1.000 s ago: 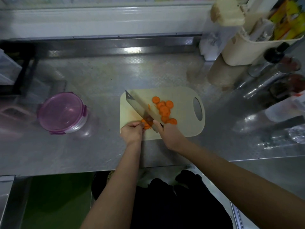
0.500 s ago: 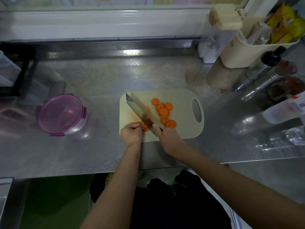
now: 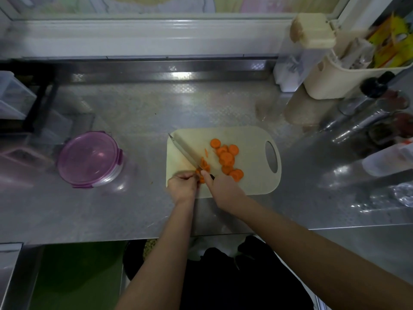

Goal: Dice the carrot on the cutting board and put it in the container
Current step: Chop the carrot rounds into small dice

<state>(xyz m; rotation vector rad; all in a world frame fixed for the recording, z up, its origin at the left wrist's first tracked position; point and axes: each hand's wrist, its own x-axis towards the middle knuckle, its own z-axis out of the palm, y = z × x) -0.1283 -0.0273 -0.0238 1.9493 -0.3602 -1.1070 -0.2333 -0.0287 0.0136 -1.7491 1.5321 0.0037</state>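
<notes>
A pale cutting board (image 3: 250, 180) lies on the steel counter with a heap of orange carrot slices (image 3: 226, 158) on its middle. My right hand (image 3: 223, 190) grips the black handle of a knife (image 3: 185, 152), whose blade runs up-left across the board with its edge down on the carrot. My left hand (image 3: 183, 186) pinches the small remaining carrot piece (image 3: 199, 174) at the board's near-left corner, right beside the blade. Thin slices lean against the blade. The round container (image 3: 89, 159) with a purple lid on it stands to the left, apart from the board.
A cream bin (image 3: 348, 79) with packets, a clear lidded dispenser (image 3: 299, 57) and several bottles and jars (image 3: 380, 117) crowd the back right. Clear boxes and a dark rack (image 3: 26, 101) stand at the far left. The counter's front edge runs just below my wrists.
The blade has tipped from a flatter, raised pose down onto the carrot piece. My left hand stayed holding the piece, and a few thin slices now lie beside the blade.
</notes>
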